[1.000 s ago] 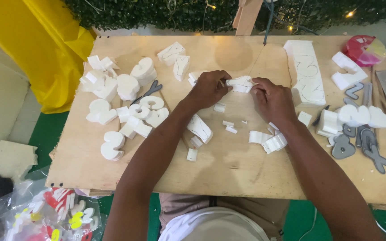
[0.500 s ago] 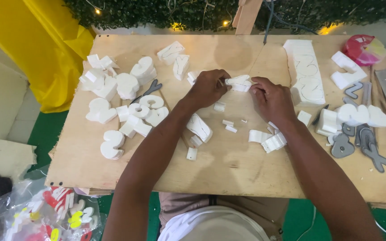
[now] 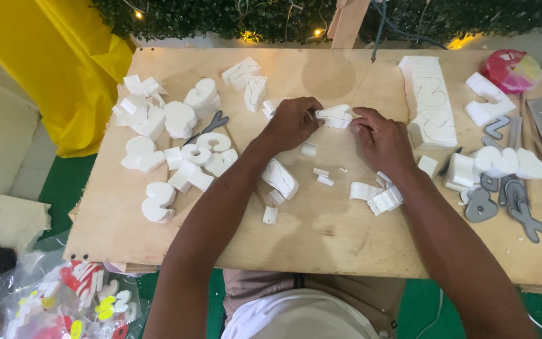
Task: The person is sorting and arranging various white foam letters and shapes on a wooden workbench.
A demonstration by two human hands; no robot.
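The foam piece (image 3: 335, 116) is white, like the cut shapes (image 3: 177, 147) around it. The board (image 3: 321, 232) is pale tan wood. The templates (image 3: 503, 198) are grey, the cloth (image 3: 79, 56) yellow, the floor (image 3: 64, 194) green.

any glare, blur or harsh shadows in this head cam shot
Head view: soft even light, sharp focus on both hands, left hand and right hand, holding the white foam piece; faint shadows on the plywood board; small bright string lights flare slightly at top.
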